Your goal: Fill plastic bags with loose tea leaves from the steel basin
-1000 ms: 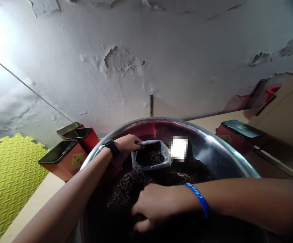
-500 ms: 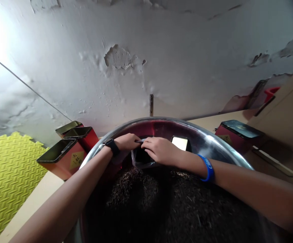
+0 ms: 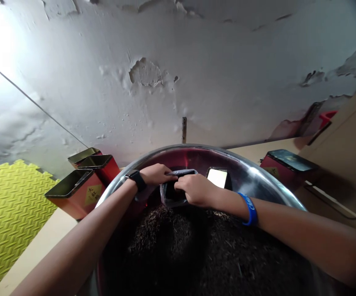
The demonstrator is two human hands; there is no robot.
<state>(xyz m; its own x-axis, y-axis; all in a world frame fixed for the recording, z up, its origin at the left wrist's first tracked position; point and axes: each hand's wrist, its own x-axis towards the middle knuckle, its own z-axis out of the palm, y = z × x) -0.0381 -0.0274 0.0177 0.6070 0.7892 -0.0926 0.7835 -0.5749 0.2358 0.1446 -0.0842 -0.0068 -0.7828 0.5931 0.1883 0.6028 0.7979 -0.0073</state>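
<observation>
A large steel basin [image 3: 258, 172] in front of me holds a heap of dark loose tea leaves [image 3: 196, 250]. A small clear plastic bag [image 3: 173, 195] sits at the far side of the heap with its mouth held open. My left hand [image 3: 156, 173], with a black watch on the wrist, pinches the bag's far left rim. My right hand [image 3: 194, 189], with a blue wristband, is closed over the bag's mouth, knuckles up. What its fingers hold is hidden. A lit phone screen [image 3: 217, 177] leans against the basin's inner wall just right of the bag.
Three open red tins [image 3: 82, 187] stand left of the basin on a tan tabletop [image 3: 39, 250]. A closed red tin [image 3: 285, 162] sits at the right. A yellow foam mat [image 3: 8, 205] covers the floor at left. A peeling white wall rises behind.
My right hand rose out of the tea heap near me and went to the bag's mouth, where it now rests closed. My left hand kept its pinch on the rim.
</observation>
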